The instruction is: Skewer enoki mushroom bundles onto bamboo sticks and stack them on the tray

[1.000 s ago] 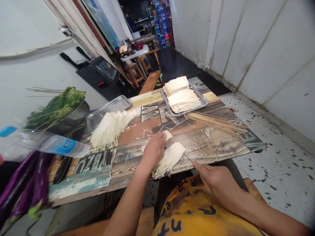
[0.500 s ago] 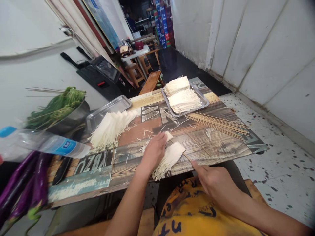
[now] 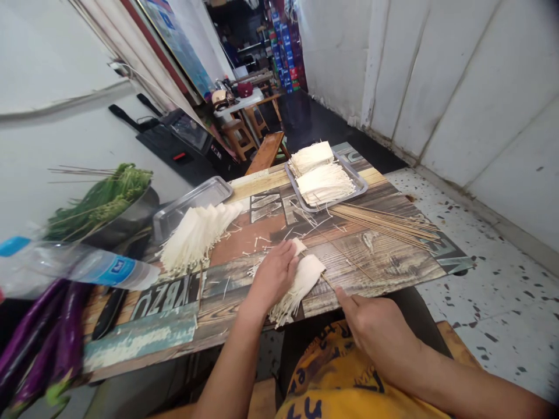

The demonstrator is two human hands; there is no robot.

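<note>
Right hand (image 3: pixel 371 323) grips skewer (image 3: pixel 329 281) pointing up-left at enoki (image 3: pixel 306 278), fringe down-left; left hand (image 3: pixel 276 273) touching enoki, grip unclear.

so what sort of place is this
Probably a small eatery, though no sign confirms it: enoki mushrooms and bamboo skewers lie out in quantity, with wooden stools around a white table behind.

Your yellow clothing (image 3: pixel 336 372), bottom centre, bears dark lettering; you see a creamy-white mushroom bundle (image 3: pixel 305 279) mid-frame, purple eggplants (image 3: pixel 72 331) lower left, dark-flecked pale floor (image 3: pixel 489 308) right.
</note>
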